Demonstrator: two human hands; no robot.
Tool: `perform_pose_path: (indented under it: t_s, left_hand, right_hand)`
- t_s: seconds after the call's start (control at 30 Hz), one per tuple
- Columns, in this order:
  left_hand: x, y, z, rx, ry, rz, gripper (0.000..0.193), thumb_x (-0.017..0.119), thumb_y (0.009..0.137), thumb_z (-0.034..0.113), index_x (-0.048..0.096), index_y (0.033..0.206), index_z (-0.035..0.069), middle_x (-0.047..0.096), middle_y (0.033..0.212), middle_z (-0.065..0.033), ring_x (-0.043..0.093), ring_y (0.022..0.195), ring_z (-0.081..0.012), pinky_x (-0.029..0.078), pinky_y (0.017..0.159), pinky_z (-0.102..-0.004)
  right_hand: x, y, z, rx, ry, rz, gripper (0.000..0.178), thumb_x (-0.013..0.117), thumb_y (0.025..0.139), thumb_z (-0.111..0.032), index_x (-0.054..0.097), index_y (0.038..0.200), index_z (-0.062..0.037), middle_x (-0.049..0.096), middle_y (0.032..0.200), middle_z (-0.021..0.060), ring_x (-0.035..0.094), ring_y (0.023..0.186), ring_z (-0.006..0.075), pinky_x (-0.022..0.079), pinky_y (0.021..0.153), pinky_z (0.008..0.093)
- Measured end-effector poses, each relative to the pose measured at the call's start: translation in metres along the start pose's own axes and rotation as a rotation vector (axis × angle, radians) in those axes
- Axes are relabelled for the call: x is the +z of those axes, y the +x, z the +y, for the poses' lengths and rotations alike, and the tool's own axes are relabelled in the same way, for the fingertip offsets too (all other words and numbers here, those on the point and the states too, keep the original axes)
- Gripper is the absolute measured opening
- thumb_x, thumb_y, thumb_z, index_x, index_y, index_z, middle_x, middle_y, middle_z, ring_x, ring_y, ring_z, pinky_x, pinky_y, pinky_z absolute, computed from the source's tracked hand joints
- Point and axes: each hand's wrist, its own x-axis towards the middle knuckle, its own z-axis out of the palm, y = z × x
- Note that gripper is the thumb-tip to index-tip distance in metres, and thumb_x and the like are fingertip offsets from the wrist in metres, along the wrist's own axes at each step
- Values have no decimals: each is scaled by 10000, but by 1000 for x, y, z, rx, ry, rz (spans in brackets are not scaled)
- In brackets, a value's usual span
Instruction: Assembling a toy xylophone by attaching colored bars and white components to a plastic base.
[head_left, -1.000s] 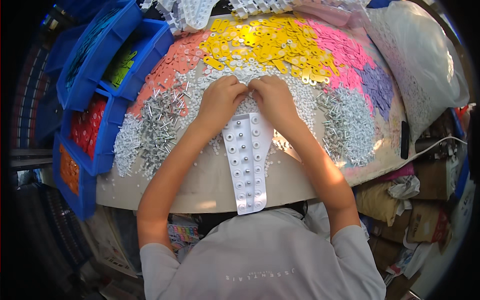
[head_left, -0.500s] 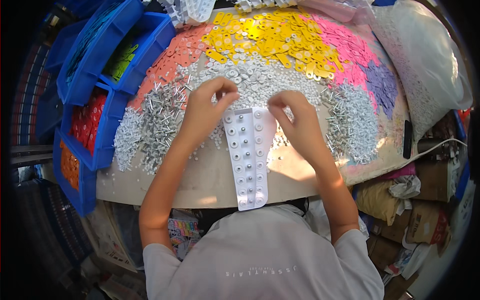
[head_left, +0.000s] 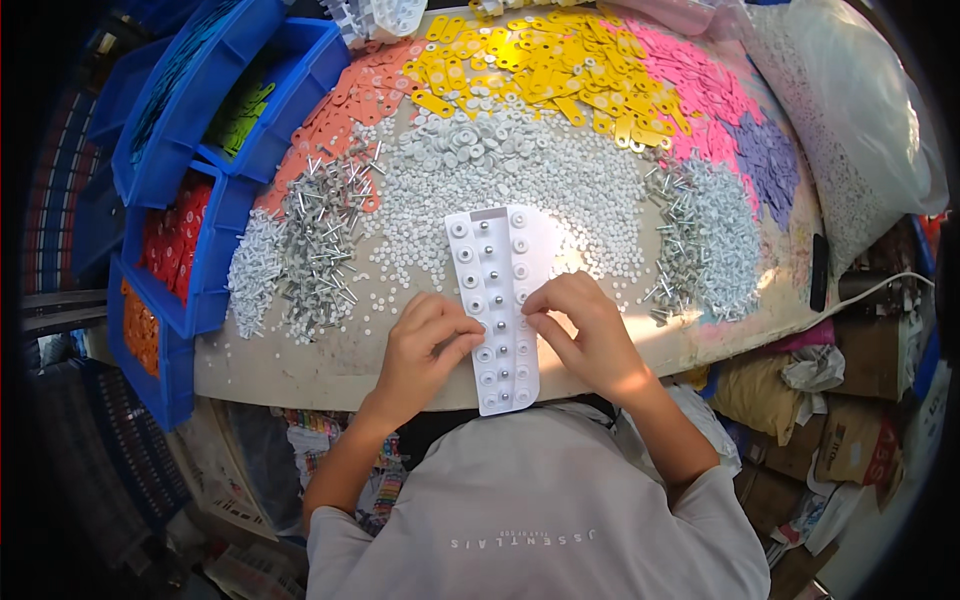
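A long white tray [head_left: 497,350] lies upright in front of me, its near end at the table's edge. Two columns of white round pieces sit along its sides, with a row of small silver balls or pin heads between them. Over the left column, partway down, my left hand [head_left: 424,345] is closed in a pinch. My right hand [head_left: 580,325] pinches at the right column, slightly higher up. Anything between the fingertips of either hand is too small or hidden to make out. Beyond the tray spreads a pile of small white round pieces [head_left: 540,165].
Silver pins [head_left: 320,230] and white pins [head_left: 255,265] lie to the left, with similar piles [head_left: 728,240] to the right. Yellow tabs [head_left: 540,65], coral, pink and purple tabs line the back. Blue bins [head_left: 208,300] stand left; a full plastic bag [head_left: 850,130] stands right.
Both hands have come back from the white pile towards me, down to the middle of the tray's side columns. The tray has barely shifted.
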Motion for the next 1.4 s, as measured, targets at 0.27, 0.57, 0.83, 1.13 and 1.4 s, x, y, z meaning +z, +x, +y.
perform_pose_path:
  t_s: [0.27, 0.57, 0.83, 1.13, 1.4]
  left_hand:
    - [14, -2, -2, -14, -4, 49, 89, 763, 805, -21, 715, 879, -7, 646, 840, -81, 614, 820, -218, 489, 725, -331]
    - [23, -9, -6, 198, 255, 200, 196, 841, 715, 24, 704, 854, 34, 633, 827, -51, 588, 744, -234, 455, 647, -355]
    - [20, -9, -12, 326, 368, 202, 203, 841, 734, 124, 707, 871, 56, 624, 803, -37, 573, 721, -223, 417, 644, -382]
    - [-31, 97, -36, 115, 287, 374, 88, 759, 840, 73, 713, 892, 17, 689, 864, -100, 632, 848, -294, 475, 780, -402]
    - [-10, 158, -76, 167, 406, 172, 126, 771, 818, 139, 745, 921, 73, 669, 860, -60, 633, 887, -266, 485, 813, -389]
  right_hand:
    - [13, -5, 0, 14, -56, -23, 101, 698, 876, -15, 661, 970, -21, 647, 915, 95, 601, 910, 281, 477, 820, 384]
    - [27, -15, 13, -82, -82, 120, 145, 720, 828, 4, 649, 952, -27, 623, 910, 92, 601, 882, 288, 490, 765, 371]
    - [32, -14, 22, -393, -428, 267, 297, 750, 653, -39, 681, 940, -67, 611, 878, 54, 609, 803, 253, 497, 727, 369]
    - [-5, 61, 19, -294, -335, 328, 105, 716, 846, -72, 671, 940, -53, 620, 846, 94, 598, 837, 301, 469, 771, 424]
    - [0, 138, 55, -197, -536, 263, 107, 688, 843, -70, 696, 948, -87, 660, 898, 96, 606, 923, 305, 488, 829, 430]
